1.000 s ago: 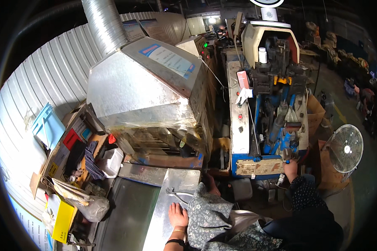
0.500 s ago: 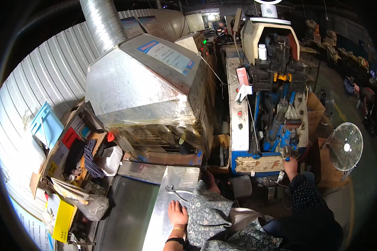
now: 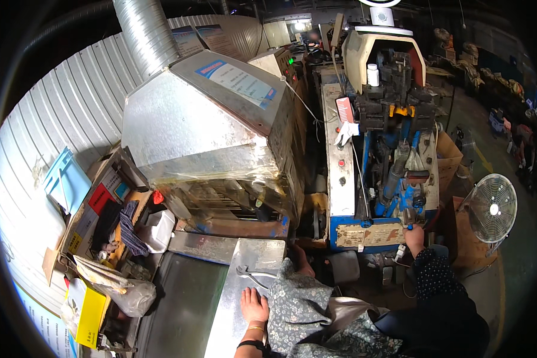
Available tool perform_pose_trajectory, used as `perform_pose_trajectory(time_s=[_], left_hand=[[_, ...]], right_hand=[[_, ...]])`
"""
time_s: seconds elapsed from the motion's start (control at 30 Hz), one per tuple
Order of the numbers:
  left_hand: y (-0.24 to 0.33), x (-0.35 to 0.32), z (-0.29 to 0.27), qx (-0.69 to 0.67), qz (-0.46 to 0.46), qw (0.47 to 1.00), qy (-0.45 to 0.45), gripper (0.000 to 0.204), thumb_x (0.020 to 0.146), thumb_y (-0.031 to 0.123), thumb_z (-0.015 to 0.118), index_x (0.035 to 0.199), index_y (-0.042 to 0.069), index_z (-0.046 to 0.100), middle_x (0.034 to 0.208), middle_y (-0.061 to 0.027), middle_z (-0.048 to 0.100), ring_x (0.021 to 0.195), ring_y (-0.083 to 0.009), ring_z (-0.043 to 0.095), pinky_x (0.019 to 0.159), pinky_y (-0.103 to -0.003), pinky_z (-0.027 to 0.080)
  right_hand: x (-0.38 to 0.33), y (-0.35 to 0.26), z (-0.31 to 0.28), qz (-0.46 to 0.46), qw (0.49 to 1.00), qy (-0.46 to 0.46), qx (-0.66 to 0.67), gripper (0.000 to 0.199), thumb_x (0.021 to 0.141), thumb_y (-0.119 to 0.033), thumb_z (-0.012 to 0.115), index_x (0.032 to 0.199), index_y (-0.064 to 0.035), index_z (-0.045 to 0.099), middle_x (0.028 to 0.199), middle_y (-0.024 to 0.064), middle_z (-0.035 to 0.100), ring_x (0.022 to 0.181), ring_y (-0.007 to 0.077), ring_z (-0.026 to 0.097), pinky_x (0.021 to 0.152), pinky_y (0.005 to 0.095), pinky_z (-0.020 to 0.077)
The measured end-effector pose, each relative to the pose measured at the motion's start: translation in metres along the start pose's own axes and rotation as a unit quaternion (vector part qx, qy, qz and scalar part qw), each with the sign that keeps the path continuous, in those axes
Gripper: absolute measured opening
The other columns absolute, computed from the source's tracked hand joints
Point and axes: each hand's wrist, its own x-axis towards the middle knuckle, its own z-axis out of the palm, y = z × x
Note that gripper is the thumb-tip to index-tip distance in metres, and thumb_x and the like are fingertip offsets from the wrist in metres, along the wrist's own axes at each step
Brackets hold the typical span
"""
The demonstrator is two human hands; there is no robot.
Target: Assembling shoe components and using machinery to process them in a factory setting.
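My left hand (image 3: 255,305) lies flat on a bare metal plate (image 3: 230,304), fingers stretched out. Just beyond its fingertips rest metal pliers (image 3: 243,271), their handles pointing toward grey floral cloth (image 3: 298,298) in front of me. A patch of bare skin (image 3: 302,262) shows past that cloth; I cannot tell what it belongs to. At the near right corner of a blue and white machine (image 3: 342,173), my right hand (image 3: 416,238) is closed against a small blue part. What exactly its fingers hold is too small to make out. Its arm wears a dark dotted sleeve.
A large metal hood (image 3: 191,125) with a duct (image 3: 146,36) stands ahead left, over a dark conveyor belt (image 3: 182,298). Cluttered shelving with a yellow box (image 3: 90,316) and white container (image 3: 158,231) flanks it. A round fan (image 3: 493,209) stands right. One person is far back.
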Motion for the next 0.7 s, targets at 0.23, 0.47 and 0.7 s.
perform_pose_trajectory(time_s=[0.23,0.47,0.7], left_hand=[[0.001,0.0002,-0.0015,0.008,0.002,1.0,0.001,0.055,0.087,0.034,0.056,0.131,0.001,0.057,0.142,-0.0255,0.049,0.136,-0.0433,0.04,0.114,-0.051,0.029],[0.0012,0.0,-0.0018,0.002,-0.001,1.0,-0.002,0.055,0.088,0.034,0.055,0.131,0.0,0.057,0.142,-0.0255,0.049,0.136,-0.0435,0.04,0.114,-0.051,0.029],[0.0008,0.0006,0.0001,-0.002,-0.004,1.0,-0.004,0.054,0.088,0.034,0.055,0.131,0.0,0.057,0.143,-0.0255,0.048,0.136,-0.043,0.04,0.114,-0.052,0.029]], right_hand=[[0.002,0.0043,0.0015,-0.002,1.0,-0.013,-0.005,0.027,0.074,-0.022,0.072,0.089,0.0003,0.071,0.086,0.0261,0.068,0.089,0.0421,0.066,0.076,0.0463,0.0523],[0.0031,0.0058,0.0033,0.013,1.0,-0.008,-0.004,0.028,0.075,-0.023,0.072,0.091,0.0002,0.071,0.088,0.0257,0.068,0.091,0.0418,0.066,0.078,0.0465,0.0521],[0.0024,0.006,0.0026,0.0,1.0,-0.001,0.004,0.026,0.075,-0.022,0.072,0.089,0.0004,0.07,0.086,0.0254,0.068,0.09,0.0421,0.066,0.077,0.0467,0.0518]])
